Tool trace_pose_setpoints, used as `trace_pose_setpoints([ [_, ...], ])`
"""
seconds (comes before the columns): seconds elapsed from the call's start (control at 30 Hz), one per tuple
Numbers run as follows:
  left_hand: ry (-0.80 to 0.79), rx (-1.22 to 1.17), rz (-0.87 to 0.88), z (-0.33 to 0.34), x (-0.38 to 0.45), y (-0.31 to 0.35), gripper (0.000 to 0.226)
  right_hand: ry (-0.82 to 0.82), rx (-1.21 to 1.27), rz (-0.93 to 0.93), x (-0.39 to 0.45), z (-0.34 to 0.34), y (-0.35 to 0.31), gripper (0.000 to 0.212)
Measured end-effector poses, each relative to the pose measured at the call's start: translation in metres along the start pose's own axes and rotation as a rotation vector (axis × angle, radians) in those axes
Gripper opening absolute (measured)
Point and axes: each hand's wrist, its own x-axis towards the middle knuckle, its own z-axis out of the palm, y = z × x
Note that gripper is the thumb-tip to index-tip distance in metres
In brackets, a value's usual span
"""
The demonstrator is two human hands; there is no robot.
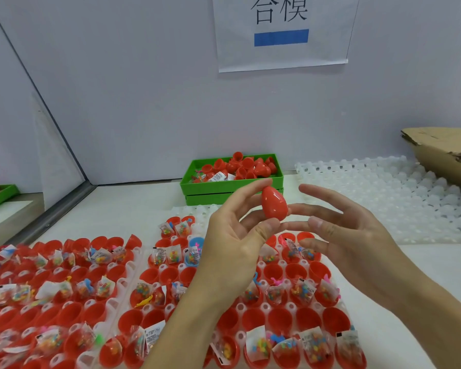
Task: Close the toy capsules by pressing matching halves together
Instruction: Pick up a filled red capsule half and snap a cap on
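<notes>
A closed red egg-shaped capsule [274,202] is held up above the trays, pinched between the thumb and forefinger of my left hand [233,241]. My right hand [349,235] is just to its right with fingers spread and nearly straight; one fingertip touches or almost touches the capsule's side. Below lie white trays [250,308] filled with open red capsule halves [280,270], many holding small bagged toys [261,344]. A green bin [224,185] at the back holds loose red capsule halves [248,166].
An empty white tray [399,198] lies at the right, with torn cardboard [447,150] behind it. A second tray of red halves [51,288] fills the left. One blue half [196,243] sits among the red. A paper sign [281,33] hangs on the wall.
</notes>
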Motion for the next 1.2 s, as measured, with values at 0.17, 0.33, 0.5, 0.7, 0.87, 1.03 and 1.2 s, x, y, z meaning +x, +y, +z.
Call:
trace_pose_setpoints([
  [0.17,-0.058,-0.148,-0.025,0.000,-0.001,0.000,0.048,0.007,-0.058,-0.004,0.000,0.000,0.000,0.047],
  [0.33,-0.002,-0.086,-0.034,0.001,-0.001,0.002,0.045,0.056,-0.102,-0.017,0.000,0.001,0.001,0.030],
  [0.5,0.164,0.244,0.005,0.002,0.000,0.001,0.041,0.097,-0.161,-0.027,-0.001,0.002,0.003,0.026],
  [0.7,0.190,0.438,0.062,0.002,-0.002,0.002,0.040,0.067,-0.168,-0.044,-0.004,0.010,0.004,0.023],
  [0.87,0.117,0.701,0.169,0.005,-0.003,0.002,0.041,0.022,-0.339,-0.088,-0.011,0.023,-0.003,0.030],
  [1.03,0.076,0.847,0.228,0.006,-0.003,0.000,0.040,0.147,-0.499,-0.086,-0.013,0.040,-0.002,0.020],
  [1.2,0.077,0.873,0.250,0.006,-0.006,0.000,0.054,0.169,-0.454,-0.018,-0.011,0.040,-0.005,0.012],
])
